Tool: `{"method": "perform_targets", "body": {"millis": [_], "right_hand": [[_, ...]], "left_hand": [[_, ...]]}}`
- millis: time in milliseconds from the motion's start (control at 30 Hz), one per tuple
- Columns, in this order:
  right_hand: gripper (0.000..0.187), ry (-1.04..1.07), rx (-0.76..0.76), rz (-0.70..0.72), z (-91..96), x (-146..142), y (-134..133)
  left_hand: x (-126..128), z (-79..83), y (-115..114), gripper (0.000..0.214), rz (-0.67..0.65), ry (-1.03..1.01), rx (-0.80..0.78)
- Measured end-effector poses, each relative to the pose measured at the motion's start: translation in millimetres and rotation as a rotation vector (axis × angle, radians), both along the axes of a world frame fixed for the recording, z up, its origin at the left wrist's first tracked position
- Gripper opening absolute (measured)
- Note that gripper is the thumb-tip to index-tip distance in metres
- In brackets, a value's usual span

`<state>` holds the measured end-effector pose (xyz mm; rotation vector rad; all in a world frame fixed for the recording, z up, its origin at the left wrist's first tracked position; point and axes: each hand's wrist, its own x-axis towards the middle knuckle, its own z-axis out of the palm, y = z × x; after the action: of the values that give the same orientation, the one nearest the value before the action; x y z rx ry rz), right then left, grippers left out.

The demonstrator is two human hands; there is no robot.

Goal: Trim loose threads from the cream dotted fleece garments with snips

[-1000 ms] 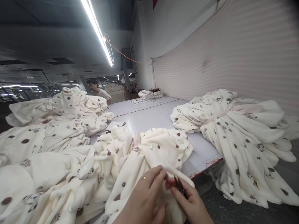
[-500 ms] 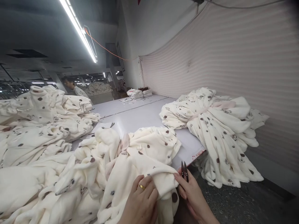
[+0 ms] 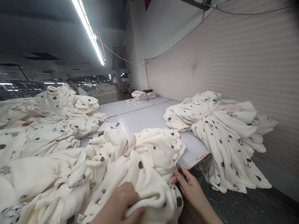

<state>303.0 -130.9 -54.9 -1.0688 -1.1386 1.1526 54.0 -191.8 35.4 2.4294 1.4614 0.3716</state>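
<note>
Beyond spotted cloth point(image 3: 149, 175), table point(image 3: 140, 118), bundle point(image 3: 221, 133), white stacks point(image 3: 140, 95)

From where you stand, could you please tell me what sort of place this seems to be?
Probably a garment or textile workshop: heaps of spotted cream fabric lie on a pale table, the right hand holds dark snips, and what looks like more cloth is piled beyond.

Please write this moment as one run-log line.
left hand: on spotted cloth | right hand: holding dark snips | gathered bundle: overhanging table
</note>
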Motion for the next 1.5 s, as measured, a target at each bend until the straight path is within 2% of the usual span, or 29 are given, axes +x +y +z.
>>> {"method": "perform_targets", "body": {"millis": [67, 133, 233, 333, 400, 433, 567, 633, 700, 800, 900, 967, 1033, 1100, 1167, 1267, 1333, 1433, 1500], "right_hand": [[0.035, -0.109, 0.079, -0.055, 8.8, 1.3, 10.6], [0.037, -0.196, 0.191, -0.153, 19.4, -1.4, 26.7], [0.043, -0.314, 0.317, -0.249, 31.5, -11.4, 55.9], [0.045, -0.332, 0.307, -0.208, 33.9, -20.3, 71.6], [0.04, -0.315, 0.302, -0.198, 30.3, -23.7, 64.4], [0.036, -0.309, 0.305, -0.206, 27.2, -25.3, 55.5], [0.03, -0.207, 0.283, -0.19, 11.4, -34.5, 5.1], [0.032, -0.119, 0.253, -0.168, 6.0, -38.9, -15.3], [0.036, -0.064, 0.222, -0.158, 3.9, -40.9, -27.9], [0.038, -0.049, 0.206, -0.078, 4.0, -38.6, -36.9], [0.033, -0.087, 0.199, -0.035, 2.2, -29.3, -39.9], [0.034, -0.155, 0.163, -0.093, -0.9, -20.0, -39.5], [0.037, -0.218, 0.136, -0.156, -3.3, -12.0, -38.1], [0.04, -0.245, 0.166, -0.174, -3.4, -9.7, -36.6], [0.042, -0.276, 0.234, -0.132, -1.1, -15.1, -34.6], [0.04, -0.417, 0.311, -0.08, 1.7, -31.4, -23.8], [0.028, -0.533, 0.347, -0.14, 0.0, -40.7, -8.1], [0.023, -0.61, 0.36, -0.249, -7.1, -46.0, 21.9], [0.024, -0.607, 0.347, -0.236, -11.4, -44.6, 37.8]], "left_hand": [[-31.6, 6.4, -14.0, 0.036, 0.182, -0.028, -0.075], [-50.1, 4.7, -22.5, 0.044, 0.344, 0.046, -0.121], [-47.0, -7.5, -25.0, 0.039, 0.405, 0.256, -0.072], [-24.1, -18.6, -22.9, 0.025, 0.339, 0.388, 0.049], [-8.7, -19.5, -21.5, 0.016, 0.311, 0.431, 0.13], [-2.0, -17.5, -20.6, 0.018, 0.301, 0.438, 0.166], [22.3, 0.3, -11.6, 0.062, 0.199, 0.366, 0.165], [35.8, 7.0, -3.7, 0.074, 0.155, 0.351, 0.124], [49.4, 6.8, 4.4, 0.078, 0.135, 0.352, 0.158], [63.6, -6.5, 13.1, 0.065, 0.085, 0.269, 0.321], [65.5, -28.3, 16.8, 0.032, 0.083, 0.188, 0.437], [61.9, -42.8, 18.3, 0.024, 0.099, 0.169, 0.472], [57.4, -54.0, 20.1, 0.034, 0.092, 0.138, 0.532], [53.7, -59.5, 21.7, 0.045, 0.069, 0.101, 0.614], [50.8, -58.0, 21.5, 0.045, 0.052, 0.109, 0.651], [45.2, -48.9, 14.9, 0.026, 0.09, 0.271, 0.495], [39.7, -46.5, 7.4, 0.019, 0.087, 0.458, 0.357], [31.8, -56.2, -1.3, 0.016, -0.061, 0.681, 0.268], [30.0, -66.0, -1.8, 0.013, -0.176, 0.71, 0.287]]}}
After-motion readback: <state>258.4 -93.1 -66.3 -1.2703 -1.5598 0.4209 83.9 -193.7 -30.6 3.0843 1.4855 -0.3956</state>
